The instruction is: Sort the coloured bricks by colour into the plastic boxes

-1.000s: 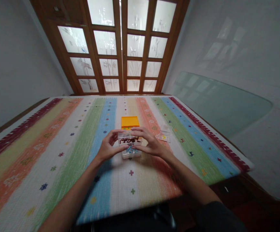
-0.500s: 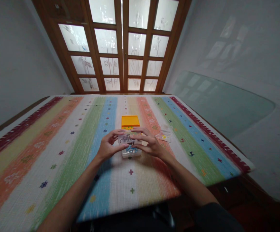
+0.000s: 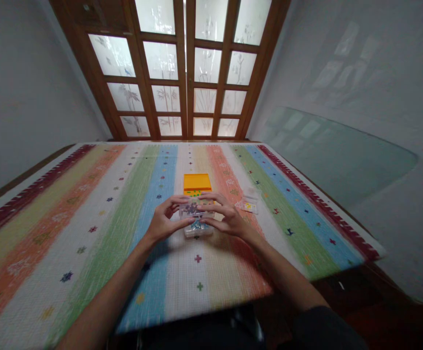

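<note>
A clear plastic case (image 3: pixel 199 233) rests on the striped tablecloth in front of me, with small dark pieces in its far part and blue pieces in its near part. My left hand (image 3: pixel 165 219) grips its left side, thumb at the near side and fingers over the far edge. From the right, my right hand (image 3: pixel 226 215) holds it the same way, its fingers reaching across the top. Just beyond the case lies an opened orange box (image 3: pixel 197 182), with green bits showing in its near part. My fingers cover part of the case.
Right of my right hand lies a small clear packet (image 3: pixel 249 206) with yellow bits in it. The striped tablecloth (image 3: pixel 98 233) covers the table. Beyond the far edge stand wooden doors (image 3: pixel 187 97) with glass panes, and a wall (image 3: pixel 390 87) runs along the right.
Both hands stay around the clear case in nearly the same position. The view has shifted very slightly; nothing else visibly differs.
</note>
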Motion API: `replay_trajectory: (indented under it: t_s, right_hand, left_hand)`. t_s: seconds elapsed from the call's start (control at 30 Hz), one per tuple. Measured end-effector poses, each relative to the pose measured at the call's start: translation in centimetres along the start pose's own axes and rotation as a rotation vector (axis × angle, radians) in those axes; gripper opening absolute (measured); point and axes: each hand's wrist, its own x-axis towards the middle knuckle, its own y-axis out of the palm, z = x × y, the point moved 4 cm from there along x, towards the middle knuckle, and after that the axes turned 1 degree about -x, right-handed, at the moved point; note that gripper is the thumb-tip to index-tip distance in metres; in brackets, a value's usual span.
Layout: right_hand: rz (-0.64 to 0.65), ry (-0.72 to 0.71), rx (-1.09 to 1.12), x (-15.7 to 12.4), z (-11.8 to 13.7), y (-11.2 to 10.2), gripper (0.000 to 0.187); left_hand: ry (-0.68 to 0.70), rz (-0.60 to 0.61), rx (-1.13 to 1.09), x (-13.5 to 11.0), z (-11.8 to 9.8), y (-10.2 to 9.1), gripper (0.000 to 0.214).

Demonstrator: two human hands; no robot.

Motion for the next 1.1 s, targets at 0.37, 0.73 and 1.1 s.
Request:
replay_trajectory:
  t_s: [0.37,0.73,1.1]
  right_hand:
    - [0.028,0.121,0.075,-2.2,-0.8,-0.8,0.045]
    - [0.088,0.121,0.114,-3.0,-1.3,-0.2,0.049]
    - [0.143,0.147,0.095,-3.7,-1.8,0.4,0.055]
  left_hand:
    - [0.047,0.11,0.184,-0.9,0.2,0.1,0.05]
    - [0.038,0.167,0.268,-1.6,1.1,0.2,0.056]
    - [-0.027,0.197,0.29,-1.9,2.2,0.2,0.062]
